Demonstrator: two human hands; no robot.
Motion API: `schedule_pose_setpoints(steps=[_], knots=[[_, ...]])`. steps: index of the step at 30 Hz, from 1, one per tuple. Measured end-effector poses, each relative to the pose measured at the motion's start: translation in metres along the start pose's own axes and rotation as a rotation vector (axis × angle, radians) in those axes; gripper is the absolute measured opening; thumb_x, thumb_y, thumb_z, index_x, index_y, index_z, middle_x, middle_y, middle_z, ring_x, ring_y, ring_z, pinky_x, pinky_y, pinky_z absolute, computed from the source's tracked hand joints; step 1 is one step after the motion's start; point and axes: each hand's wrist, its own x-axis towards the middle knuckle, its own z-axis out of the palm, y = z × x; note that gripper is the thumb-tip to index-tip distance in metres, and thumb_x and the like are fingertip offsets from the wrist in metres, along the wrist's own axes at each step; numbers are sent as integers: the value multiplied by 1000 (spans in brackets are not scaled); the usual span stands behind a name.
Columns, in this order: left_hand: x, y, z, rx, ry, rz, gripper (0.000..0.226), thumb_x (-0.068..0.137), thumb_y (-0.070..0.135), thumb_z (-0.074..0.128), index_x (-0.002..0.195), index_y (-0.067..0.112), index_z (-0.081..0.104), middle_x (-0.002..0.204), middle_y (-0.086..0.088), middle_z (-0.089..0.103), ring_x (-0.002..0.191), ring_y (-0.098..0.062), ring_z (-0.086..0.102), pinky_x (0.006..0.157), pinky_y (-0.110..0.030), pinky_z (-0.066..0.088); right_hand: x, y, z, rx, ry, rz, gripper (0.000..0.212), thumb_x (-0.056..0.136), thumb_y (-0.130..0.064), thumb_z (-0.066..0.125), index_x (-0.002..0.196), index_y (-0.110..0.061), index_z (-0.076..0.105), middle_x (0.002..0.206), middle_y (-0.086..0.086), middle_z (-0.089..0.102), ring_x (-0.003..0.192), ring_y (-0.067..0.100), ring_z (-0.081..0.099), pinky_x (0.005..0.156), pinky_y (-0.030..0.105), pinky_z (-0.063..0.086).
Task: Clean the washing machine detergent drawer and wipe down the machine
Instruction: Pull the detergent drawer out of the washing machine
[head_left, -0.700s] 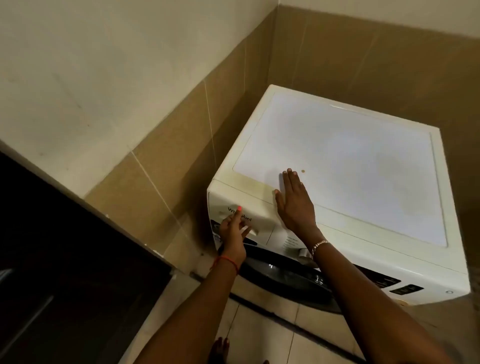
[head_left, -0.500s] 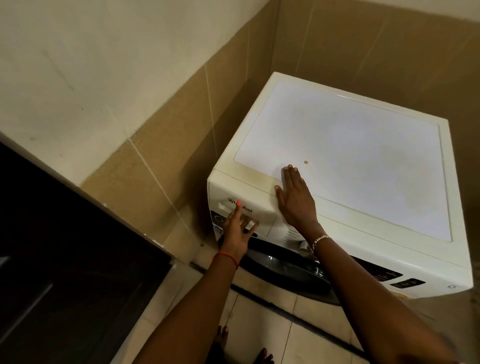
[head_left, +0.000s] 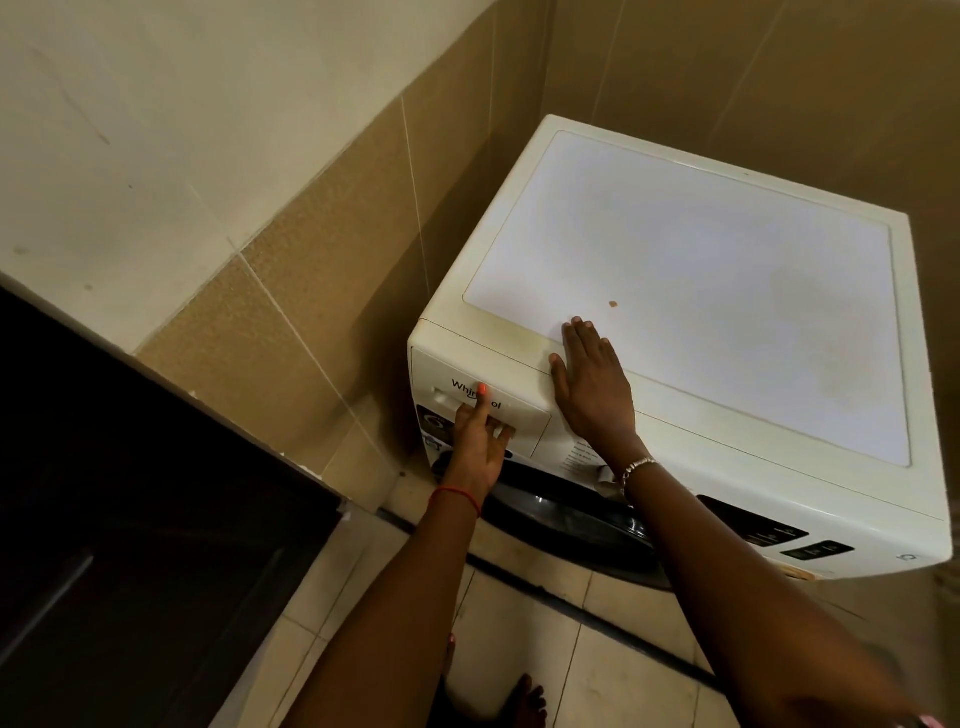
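Note:
A white front-loading washing machine (head_left: 701, 312) stands in a tiled corner. Its detergent drawer (head_left: 527, 413) sits flush in the upper left of the front panel. My left hand (head_left: 478, 436) is on the drawer front: the thumb points up over the brand name and the fingers curl into the handle recess. On the machine's top front edge, just right of the drawer, my right hand (head_left: 592, 384) lies flat with straight fingers. A small brown spot (head_left: 613, 304) marks the top.
The dark round door (head_left: 566, 514) lies below my wrists, and a black control panel (head_left: 753, 525) is at the front right. A dark cabinet (head_left: 130, 519) fills the left. Tiled walls close in behind and to the left. My bare foot (head_left: 527, 701) stands on the tiled floor.
The view has shifted slightly. Both hands stay where they were, and the drawer front has not visibly moved.

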Motion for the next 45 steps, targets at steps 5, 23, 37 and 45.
schedule_pose_setpoints(steps=[5,23,37,45], knots=[[1,-2,1,-20,-18,17,33,94,29,47,125,20,43,122,-10,54,108,-24,54,84,-35,53,0,0,1,9,14,-5,50,99,-29,35,143,-6,32,152,9,29,142,21,21,118,31,13],[-32,-16,-65,69,-3,1,34,92,31,46,123,19,40,119,-7,55,102,-17,55,98,-40,41,-6,2,0,34,-17,-47,52,98,-30,28,143,-4,32,151,14,28,143,25,20,117,33,12],[-58,-18,-94,238,-58,38,56,59,52,66,107,28,50,120,-8,55,117,-26,50,108,-48,36,-22,7,-8,103,-118,-74,48,101,-21,27,146,-5,22,154,12,21,144,24,15,116,36,10],[-68,-15,-95,115,-28,19,49,78,38,56,123,23,43,112,-3,58,112,-22,52,107,-50,36,-25,8,-10,96,-168,-74,49,102,-16,27,147,-5,14,156,10,11,145,23,7,116,36,5]])
